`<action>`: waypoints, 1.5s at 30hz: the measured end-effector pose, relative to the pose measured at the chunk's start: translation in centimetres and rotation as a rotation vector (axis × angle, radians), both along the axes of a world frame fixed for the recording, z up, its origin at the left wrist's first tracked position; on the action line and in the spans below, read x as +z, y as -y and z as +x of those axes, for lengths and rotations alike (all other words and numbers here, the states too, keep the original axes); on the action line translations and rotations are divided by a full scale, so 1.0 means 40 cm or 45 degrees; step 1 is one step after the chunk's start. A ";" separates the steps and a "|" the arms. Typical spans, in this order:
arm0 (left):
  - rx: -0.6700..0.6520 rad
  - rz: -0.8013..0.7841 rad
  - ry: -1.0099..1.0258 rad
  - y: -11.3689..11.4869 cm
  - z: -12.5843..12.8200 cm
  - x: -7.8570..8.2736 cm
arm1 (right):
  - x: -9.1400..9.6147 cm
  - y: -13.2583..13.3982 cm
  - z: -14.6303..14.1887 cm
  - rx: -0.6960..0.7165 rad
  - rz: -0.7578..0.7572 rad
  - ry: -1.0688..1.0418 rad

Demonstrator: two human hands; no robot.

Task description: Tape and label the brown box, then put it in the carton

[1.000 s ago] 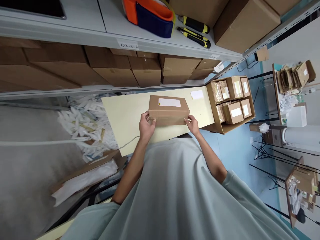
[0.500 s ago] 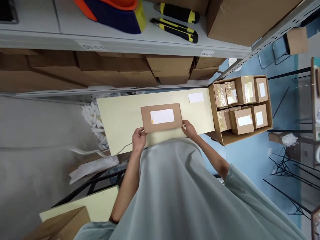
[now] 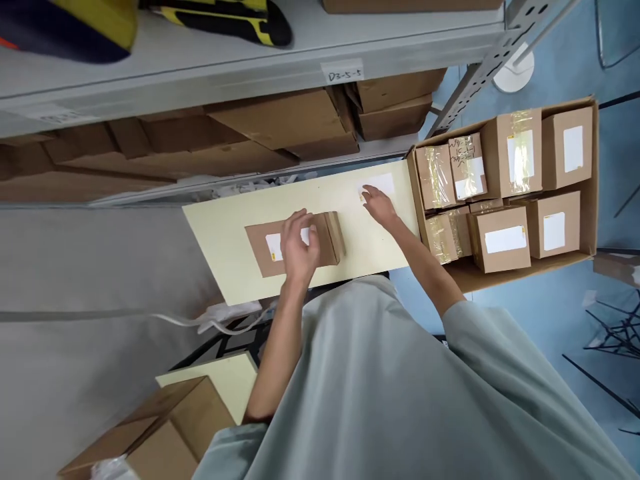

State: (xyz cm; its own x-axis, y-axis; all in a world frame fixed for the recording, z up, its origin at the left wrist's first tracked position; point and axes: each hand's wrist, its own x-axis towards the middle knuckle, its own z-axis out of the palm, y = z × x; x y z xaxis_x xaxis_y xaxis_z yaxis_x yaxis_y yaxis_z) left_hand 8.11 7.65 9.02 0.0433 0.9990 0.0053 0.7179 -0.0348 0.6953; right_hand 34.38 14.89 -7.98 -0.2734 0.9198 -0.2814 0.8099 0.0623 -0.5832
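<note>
A small brown cardboard box with a white label lies flat on the pale yellow board. My left hand rests on top of it, fingers curled loosely over the label. My right hand reaches to the right, fingertips touching a loose white label that lies on the board near its far right end.
A big open carton of several small labelled boxes stands right of the board. Grey shelving above carries cartons, yellow-black utility knives and a tape dispenser. Another open carton sits at lower left.
Both hands let go of the box ends. The box now lies further left under my left hand. My right hand moved to the loose label. The camera shifted right and down.
</note>
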 end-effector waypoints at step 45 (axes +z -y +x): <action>-0.757 -0.462 -0.060 -0.309 0.412 -0.460 | 0.057 0.061 0.244 -0.971 0.148 -0.344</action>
